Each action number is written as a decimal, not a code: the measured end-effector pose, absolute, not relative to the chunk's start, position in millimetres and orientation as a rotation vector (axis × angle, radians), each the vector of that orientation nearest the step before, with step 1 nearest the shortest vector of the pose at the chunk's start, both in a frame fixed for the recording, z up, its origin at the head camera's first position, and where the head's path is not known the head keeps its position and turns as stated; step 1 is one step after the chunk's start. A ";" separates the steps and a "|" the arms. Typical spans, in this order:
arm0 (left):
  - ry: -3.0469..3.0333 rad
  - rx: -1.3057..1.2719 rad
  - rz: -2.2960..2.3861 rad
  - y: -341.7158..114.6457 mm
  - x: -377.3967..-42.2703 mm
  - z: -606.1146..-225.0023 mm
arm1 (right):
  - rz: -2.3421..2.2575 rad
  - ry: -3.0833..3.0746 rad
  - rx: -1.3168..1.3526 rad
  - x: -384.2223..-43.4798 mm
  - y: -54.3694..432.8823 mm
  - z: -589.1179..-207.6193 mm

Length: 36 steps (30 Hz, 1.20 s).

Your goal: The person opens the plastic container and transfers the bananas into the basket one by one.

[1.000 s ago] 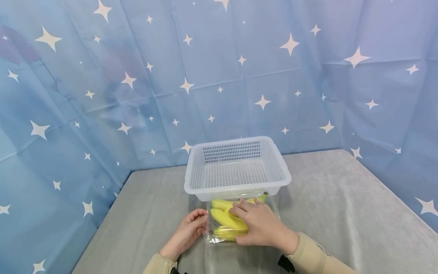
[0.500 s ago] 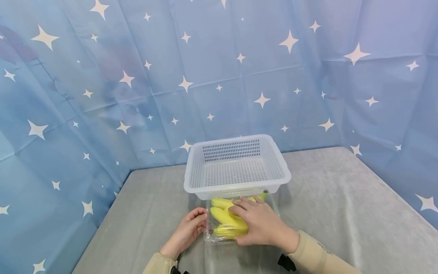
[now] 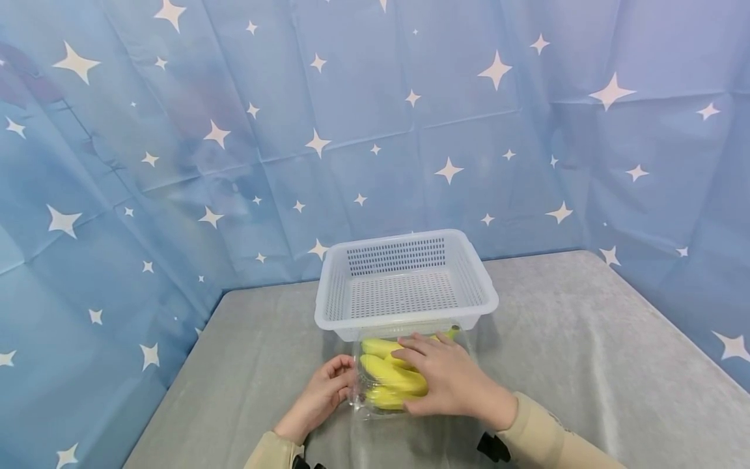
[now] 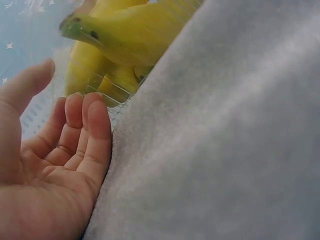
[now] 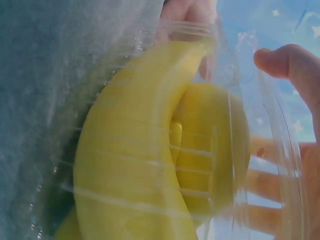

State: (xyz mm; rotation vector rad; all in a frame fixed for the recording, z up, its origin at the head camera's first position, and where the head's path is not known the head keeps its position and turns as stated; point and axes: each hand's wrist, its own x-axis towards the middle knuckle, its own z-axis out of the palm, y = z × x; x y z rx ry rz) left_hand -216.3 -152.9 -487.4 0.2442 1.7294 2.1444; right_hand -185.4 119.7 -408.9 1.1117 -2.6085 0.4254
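Observation:
A clear plastic clamshell box (image 3: 363, 413) with several bananas (image 3: 387, 371) inside lies on the grey cloth. My left hand (image 3: 323, 394) is at the box's left side, its fingers loosely bent. In the left wrist view its fingertips (image 4: 74, 107) are right at the ribbed wall, the thumb standing apart. Over the box's right half lies my right hand (image 3: 448, 378), palm down with fingers spread. The right wrist view shows those fingers (image 5: 265, 185) stretched across the lid (image 5: 282, 135), with the thumb (image 5: 280, 60) near its edge. The box's right side is partly hidden by this hand.
A white perforated plastic basket (image 3: 404, 293) stands just behind the box, its front rim close to the box's far edge. Grey cloth (image 3: 556, 365) covers the table. A blue curtain with white stars (image 3: 375, 117) hangs behind and at both sides.
The fingers of my right hand have spread and risen slightly, and the hand has shifted a little to the right. My left hand stays at the box's left side.

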 end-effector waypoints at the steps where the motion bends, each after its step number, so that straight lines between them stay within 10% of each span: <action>1: 1.729 0.243 2.144 -152.9 -216.3 -487.7 | 0.418 -2.609 1.110 -185.5 119.9 -408.6; 36: 1.802 0.353 2.043 -153.8 -217.6 -486.8 | 0.310 -2.456 1.134 -182.3 140.8 -381.7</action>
